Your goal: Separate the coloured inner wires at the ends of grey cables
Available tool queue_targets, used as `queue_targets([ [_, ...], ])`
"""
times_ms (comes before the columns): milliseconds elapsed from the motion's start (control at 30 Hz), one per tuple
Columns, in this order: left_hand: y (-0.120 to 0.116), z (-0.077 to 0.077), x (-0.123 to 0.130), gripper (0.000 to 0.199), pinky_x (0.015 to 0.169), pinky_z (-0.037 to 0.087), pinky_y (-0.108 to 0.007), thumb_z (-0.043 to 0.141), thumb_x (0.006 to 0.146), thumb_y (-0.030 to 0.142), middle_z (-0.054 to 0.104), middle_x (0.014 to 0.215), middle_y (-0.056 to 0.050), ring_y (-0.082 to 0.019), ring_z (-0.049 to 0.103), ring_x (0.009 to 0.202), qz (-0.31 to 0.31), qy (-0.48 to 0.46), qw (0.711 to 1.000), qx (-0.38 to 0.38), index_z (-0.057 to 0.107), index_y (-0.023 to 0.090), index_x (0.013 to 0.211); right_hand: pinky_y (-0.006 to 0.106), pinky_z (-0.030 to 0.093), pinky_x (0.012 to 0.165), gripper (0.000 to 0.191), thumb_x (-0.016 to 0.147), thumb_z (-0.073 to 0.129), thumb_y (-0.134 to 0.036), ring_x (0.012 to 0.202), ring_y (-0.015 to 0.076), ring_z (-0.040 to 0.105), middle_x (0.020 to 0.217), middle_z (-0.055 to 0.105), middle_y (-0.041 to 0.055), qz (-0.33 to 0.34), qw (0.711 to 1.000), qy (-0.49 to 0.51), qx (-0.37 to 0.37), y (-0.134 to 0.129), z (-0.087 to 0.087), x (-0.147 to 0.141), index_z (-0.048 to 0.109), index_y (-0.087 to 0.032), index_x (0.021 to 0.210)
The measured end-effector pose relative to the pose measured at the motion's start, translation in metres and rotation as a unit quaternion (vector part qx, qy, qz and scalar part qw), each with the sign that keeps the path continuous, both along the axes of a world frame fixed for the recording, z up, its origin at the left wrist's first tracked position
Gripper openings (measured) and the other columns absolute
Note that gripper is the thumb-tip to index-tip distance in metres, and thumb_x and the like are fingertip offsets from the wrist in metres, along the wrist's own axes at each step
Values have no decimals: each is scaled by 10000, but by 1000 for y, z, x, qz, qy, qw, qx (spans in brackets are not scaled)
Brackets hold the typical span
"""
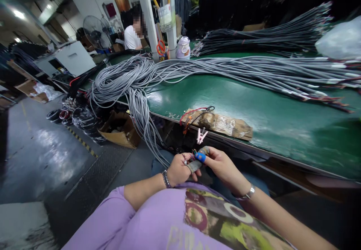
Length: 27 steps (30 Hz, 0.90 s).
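Note:
Close to my body, below the bench edge, both hands meet on the end of a cable. My left hand (180, 168) is closed around it, with a grey wrap on one finger. Thin coloured wires (194, 151) fan out between the fingertips. My right hand (218, 163) pinches at these wires; its thumb wears a blue covering and a finger has a grey wrap. A bundle of grey cables (142, 116) drapes from the bench toward my left hand. Just beyond the hands, a pink clothes peg (201, 136) is clipped at the bench edge.
On the green bench (225, 93) lie a long grey cable bundle (214, 66), a black cable bundle (254, 41) and a taped cardboard strip (225, 125). A lilac container (183, 48) stands beside a post. Past it sits a person (132, 36). An open cardboard box (122, 129) rests below.

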<state>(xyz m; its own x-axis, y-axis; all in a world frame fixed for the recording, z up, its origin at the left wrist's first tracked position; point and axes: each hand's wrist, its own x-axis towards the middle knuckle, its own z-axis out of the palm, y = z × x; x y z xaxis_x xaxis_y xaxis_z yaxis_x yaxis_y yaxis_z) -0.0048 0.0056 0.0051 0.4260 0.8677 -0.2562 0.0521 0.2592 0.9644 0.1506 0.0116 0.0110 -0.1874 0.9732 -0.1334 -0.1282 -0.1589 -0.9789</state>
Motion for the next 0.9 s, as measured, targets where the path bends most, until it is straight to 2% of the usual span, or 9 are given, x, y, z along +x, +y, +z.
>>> queue_targets([
  [233,3,-9,2,403,327,260,-174,616,740,533,621,578,-17,-74,521,376,87,-45,995,-18,537,142,678,263,383,548,322,654,761,-483,548,125,461,570,562,-19,-35,999,22,-9,-3,-9,-3,609,-199,653],
  [367,3,-9,0,400,340,271,-178,612,743,527,599,544,-9,-73,513,372,80,-28,996,-12,539,143,655,260,389,565,294,676,751,-471,586,131,485,626,598,-6,-14,999,32,-17,0,-10,-2,645,-199,716],
  [533,3,-8,-3,319,340,284,-174,627,744,456,605,547,4,-78,515,367,58,-20,998,-7,573,141,759,277,436,637,274,691,757,-433,663,154,545,738,658,23,31,999,23,-2,7,-4,-4,695,-199,817],
  [633,4,-8,-4,306,336,287,-175,623,748,441,591,529,5,-79,507,359,48,-18,999,-7,569,140,726,286,452,648,247,704,751,-421,645,155,561,706,662,22,50,998,41,-6,8,-2,-6,692,-200,796],
  [767,3,-6,-4,343,335,288,-174,634,744,470,587,530,1,-75,503,359,44,-12,999,-11,560,140,686,283,442,587,248,706,748,-434,556,144,546,611,635,5,62,996,54,-21,6,-2,-8,661,-205,747],
  [900,3,-5,-4,375,336,284,-180,628,752,496,585,526,-4,-74,495,354,47,-15,999,-4,554,139,664,259,401,545,288,696,744,-465,532,123,504,588,610,-6,23,998,48,-37,2,-5,-9,633,-200,711],
])
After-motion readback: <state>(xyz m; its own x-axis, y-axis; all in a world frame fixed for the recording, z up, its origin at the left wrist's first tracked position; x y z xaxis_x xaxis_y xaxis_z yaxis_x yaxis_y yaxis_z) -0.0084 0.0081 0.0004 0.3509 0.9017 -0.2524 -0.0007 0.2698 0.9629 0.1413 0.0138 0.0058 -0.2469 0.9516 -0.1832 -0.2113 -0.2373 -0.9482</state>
